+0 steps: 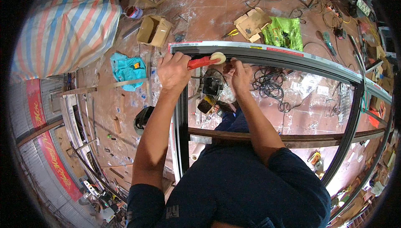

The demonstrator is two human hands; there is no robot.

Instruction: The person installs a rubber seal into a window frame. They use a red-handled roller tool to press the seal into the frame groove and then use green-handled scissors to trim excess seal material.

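Watching remotely via head cam, I see L hand (174, 71) at the far L corner of the dark metal frame (271, 56), fingers curled closed round the handle of 1 red tool (202, 62) w/ a round cream head (217, 58). Tool sits over the far rail's inner edge, head pointing R. R hand (241, 77) is just beside that head, fingers bent in — next to a small dark bit (229, 66) at the rail; I can't tell if they're pinching it, too small & shadowed. Pale film (234, 45) runs along the same rail. 1 brown bar (292, 140) crosses nearer the dark shirt (246, 182). On the floor (200, 15) beyond: open cardboard box (153, 30), another carton (252, 22) w/ flaps out, yellow-handled pliers (232, 33) beside it, green bag (286, 33). Tangled black cable (269, 84) shows thru the frame opening — teal cloth (128, 71) lies off L, & farther L I've got a striped sheet (75, 35).
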